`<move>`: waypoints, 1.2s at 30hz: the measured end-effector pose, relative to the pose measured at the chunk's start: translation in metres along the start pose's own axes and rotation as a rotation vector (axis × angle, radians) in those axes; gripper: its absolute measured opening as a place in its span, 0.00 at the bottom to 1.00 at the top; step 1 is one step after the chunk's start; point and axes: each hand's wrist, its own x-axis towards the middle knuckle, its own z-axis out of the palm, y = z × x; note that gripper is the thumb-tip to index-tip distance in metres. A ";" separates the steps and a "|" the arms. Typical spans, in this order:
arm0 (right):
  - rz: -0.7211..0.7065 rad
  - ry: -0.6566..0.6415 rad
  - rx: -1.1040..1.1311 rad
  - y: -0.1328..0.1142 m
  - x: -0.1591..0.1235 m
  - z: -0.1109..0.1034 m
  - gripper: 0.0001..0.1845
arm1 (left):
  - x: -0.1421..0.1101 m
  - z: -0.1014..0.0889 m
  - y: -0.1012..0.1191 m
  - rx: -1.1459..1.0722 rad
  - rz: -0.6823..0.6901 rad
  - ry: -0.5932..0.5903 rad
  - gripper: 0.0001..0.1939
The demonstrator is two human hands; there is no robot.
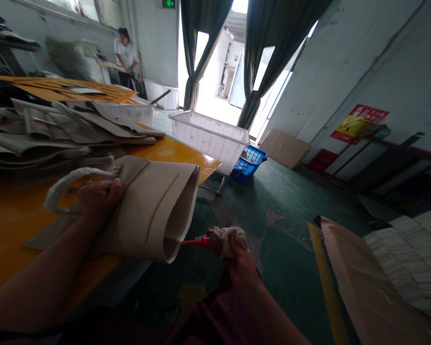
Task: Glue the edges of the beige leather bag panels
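Your left hand (99,197) has its fingers curled tight around the top of a cream bag (154,211) beside its handle (62,184), holding the bag's open end out past the edge of the yellow surface (7,225). Your right hand (237,256) is closed around a rag-wrapped bottle (224,239), whose red nozzle (194,243) touches the bag's lower rim. More cream pieces (57,134) lie stacked farther back on the surface.

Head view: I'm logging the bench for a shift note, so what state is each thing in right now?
Cream bag piece: curled open at its edge, partly on the yellow table.
Left hand: gripping the bag piece near its strap.
Right hand: closed on a rag-wrapped red-nozzle applicator, tip at the bag's edge.
White crate: upright, open-topped.
Blue basket: on the floor.
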 end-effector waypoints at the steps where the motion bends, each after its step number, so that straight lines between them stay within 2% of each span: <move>1: 0.007 -0.008 0.007 0.001 -0.002 0.000 0.32 | 0.000 0.001 -0.002 0.002 -0.001 0.000 0.21; 4: 0.017 -0.011 0.020 -0.001 -0.008 0.001 0.30 | 0.001 0.003 -0.004 0.003 0.000 -0.010 0.22; 10: -0.021 0.059 0.054 -0.006 -0.011 0.008 0.35 | 0.000 0.000 0.000 0.003 -0.002 -0.008 0.22; 18: -0.159 0.095 0.007 -0.001 -0.015 0.013 0.33 | 0.001 0.005 -0.004 -0.006 0.002 -0.006 0.22; 23: -0.232 0.088 -0.068 0.005 -0.017 0.005 0.32 | 0.001 0.007 -0.008 0.012 -0.007 0.012 0.21; 28: -0.251 0.102 -0.089 0.000 -0.020 -0.009 0.32 | 0.000 0.002 -0.006 -0.012 0.002 -0.035 0.23; 36: -0.288 0.100 -0.093 -0.003 -0.029 -0.002 0.31 | -0.001 -0.001 0.001 -0.013 -0.034 -0.041 0.22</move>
